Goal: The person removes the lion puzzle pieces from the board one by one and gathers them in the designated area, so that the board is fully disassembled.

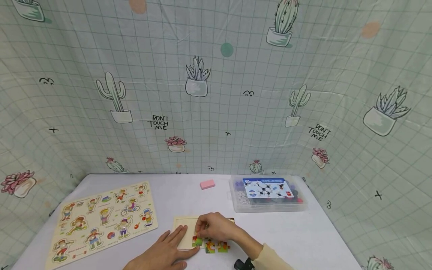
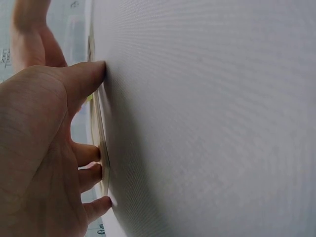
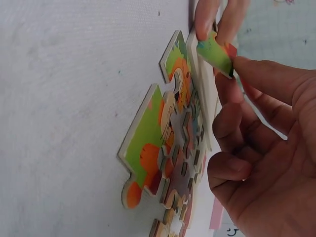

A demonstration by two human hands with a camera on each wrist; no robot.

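Note:
A shallow wooden puzzle tray (image 1: 185,222) lies at the front middle of the table. My left hand (image 1: 164,250) rests on its left side with fingers spread and straight; in the left wrist view the thumb (image 2: 89,76) reaches toward the near edge. Between thumb and finger, my right hand (image 1: 217,227) pinches a green jigsaw piece (image 3: 216,54) with a bit of red, over the tray's near edge. Several loose jigsaw pieces (image 3: 143,143) in green and orange lie on the table beside the tray, partly hidden beneath the right hand in the head view.
A wooden board (image 1: 111,228) with pictures of children at sports lies at the left. Toward the back are a pink block (image 1: 207,184) and, farther right, a clear plastic case (image 1: 270,207). A black object (image 1: 242,264) sits by the right forearm. Patterned cloth (image 1: 216,112) hangs behind.

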